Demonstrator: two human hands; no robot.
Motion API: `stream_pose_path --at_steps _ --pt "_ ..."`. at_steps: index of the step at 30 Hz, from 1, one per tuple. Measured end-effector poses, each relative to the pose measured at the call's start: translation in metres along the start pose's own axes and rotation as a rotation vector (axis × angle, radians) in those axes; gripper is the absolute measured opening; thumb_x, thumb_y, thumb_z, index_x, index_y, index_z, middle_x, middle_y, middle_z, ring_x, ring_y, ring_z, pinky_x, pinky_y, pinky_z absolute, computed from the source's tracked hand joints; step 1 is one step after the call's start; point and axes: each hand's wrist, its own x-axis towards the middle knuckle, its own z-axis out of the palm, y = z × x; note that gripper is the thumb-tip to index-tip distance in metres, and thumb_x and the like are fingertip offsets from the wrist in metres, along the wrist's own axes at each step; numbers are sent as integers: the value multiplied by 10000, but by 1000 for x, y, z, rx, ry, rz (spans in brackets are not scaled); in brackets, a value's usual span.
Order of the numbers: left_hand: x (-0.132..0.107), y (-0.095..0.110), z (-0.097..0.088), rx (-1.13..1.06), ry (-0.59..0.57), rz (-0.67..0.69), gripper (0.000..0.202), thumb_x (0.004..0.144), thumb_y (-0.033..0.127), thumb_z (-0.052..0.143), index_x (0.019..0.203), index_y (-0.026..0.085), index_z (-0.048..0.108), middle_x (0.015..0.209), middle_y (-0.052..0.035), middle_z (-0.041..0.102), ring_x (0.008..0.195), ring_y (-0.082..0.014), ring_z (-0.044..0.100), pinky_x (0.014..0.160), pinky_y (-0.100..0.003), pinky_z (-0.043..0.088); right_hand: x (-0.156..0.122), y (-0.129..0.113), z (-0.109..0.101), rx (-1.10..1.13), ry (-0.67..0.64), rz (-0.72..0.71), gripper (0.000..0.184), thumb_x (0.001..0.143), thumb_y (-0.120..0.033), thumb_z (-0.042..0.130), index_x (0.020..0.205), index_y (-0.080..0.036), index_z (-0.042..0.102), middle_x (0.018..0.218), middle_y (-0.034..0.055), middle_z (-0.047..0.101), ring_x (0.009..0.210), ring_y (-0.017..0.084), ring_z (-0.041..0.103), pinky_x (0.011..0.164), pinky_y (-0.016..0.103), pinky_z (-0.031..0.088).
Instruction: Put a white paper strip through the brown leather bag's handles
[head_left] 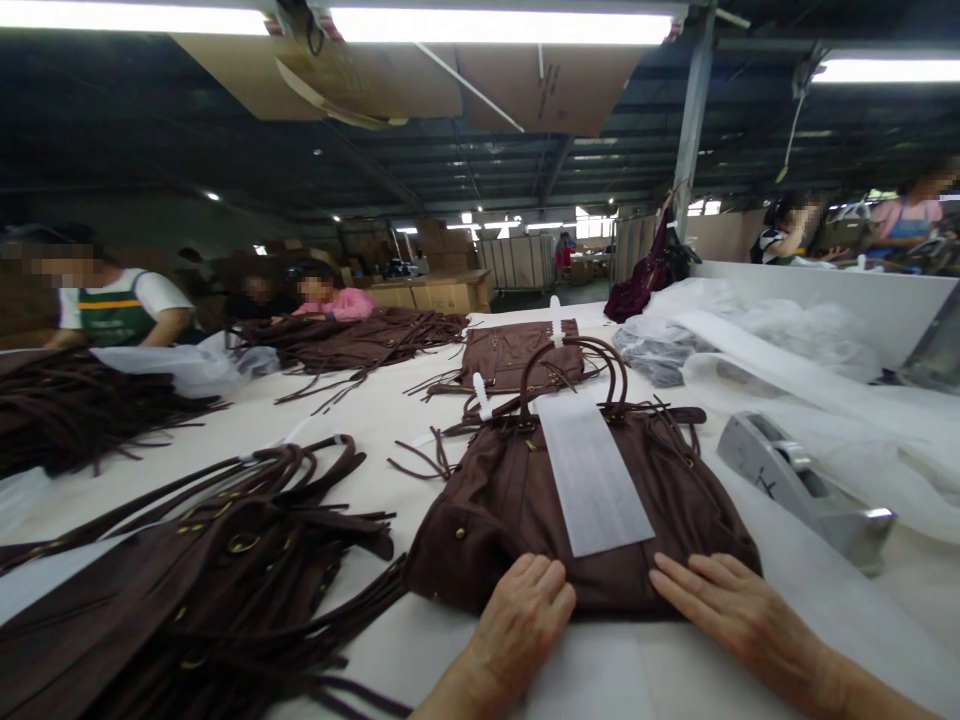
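A dark brown handbag (495,510) lies in front of me, its two arched handles (574,365) pointing away. Across its upper side rests a strip of white foam sheet (596,475), hanging down from the handles. At the bag's near edge, left of centre, my left hand (525,615) is closed with curled fingers on the leather. My right hand (731,605) lies on the near right part with fingers stretched out flat and slightly apart. The thumb of that hand is hidden. White serrated ties (481,395) stick up near the handles.
A grey tape dispenser (802,490) stands right of the bag. Brown fringed bags (247,560) lie at left, another bag (517,355) beyond. Clear plastic wrapping (750,320) is heaped at the back right. Co-workers (127,305) are across the white table (360,410).
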Motion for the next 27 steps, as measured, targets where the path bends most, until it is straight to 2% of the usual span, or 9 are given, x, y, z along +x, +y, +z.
stream_pose_path --at_steps 3,6,9,12,15,17,20,24,27 --pt "9 6 -15 -37 -82 -71 97 814 134 616 818 188 535 869 -8 549 797 -185 470 754 -330 369 -3 -4 0 0 -68 39 515 920 -52 318 1413 -170 406 1420 56 472 1108 222 554 898 392 471" --pt "26 15 -24 -32 -131 -190 101 885 258 557 813 189 573 853 -24 573 801 -207 502 757 -366 375 -8 -9 3 -71 -100 36 577 872 -50 349 1439 -161 354 1449 61 434 1206 274 496 989 506 416" --pt "43 22 -19 30 -164 -307 157 896 302 565 804 178 597 796 -32 584 777 -227 519 717 -380 365 -6 -12 4 -171 -74 11 602 826 -40 359 1422 -126 377 1436 78 448 1224 320 489 967 574 419" --pt "49 21 -5 19 -128 -267 40 879 224 590 845 203 585 839 -9 595 794 -223 520 694 -364 338 5 -8 -5 -128 -142 -2 631 788 -22 375 1411 -117 391 1388 91 505 1180 296 542 919 523 490" --pt "45 15 6 -15 -70 -231 96 890 143 546 850 229 564 853 19 588 790 -205 509 692 -354 305 22 15 -27 106 -301 23 646 765 -10 408 1394 -158 412 1364 78 536 1200 236 538 1006 460 466" --pt "42 12 9 -25 -47 -232 115 900 141 526 842 236 555 844 23 576 786 -205 500 699 -357 292 30 41 -44 226 -369 85 589 784 -15 430 1341 -204 471 1383 65 519 1280 235 460 1095 491 363" --pt "40 10 9 -37 -22 -226 133 909 141 503 840 244 551 853 24 566 792 -207 489 711 -361 279 33 84 -63 312 -466 207 480 776 -52 556 1224 -223 556 1387 75 510 1337 287 377 1128 562 265" --pt "41 9 8 -43 14 -229 145 909 131 504 828 242 552 839 25 559 769 -202 475 702 -360 267 24 108 -62 457 -505 289 553 666 -85 733 1178 -198 554 1388 87 504 1349 286 357 1128 475 312" --pt "41 9 8 -39 48 -217 143 902 123 517 813 230 548 824 23 555 758 -193 472 698 -358 264 14 98 -48 443 -392 354 476 686 -88 733 1121 -162 554 1223 108 609 1173 252 535 998 378 451"
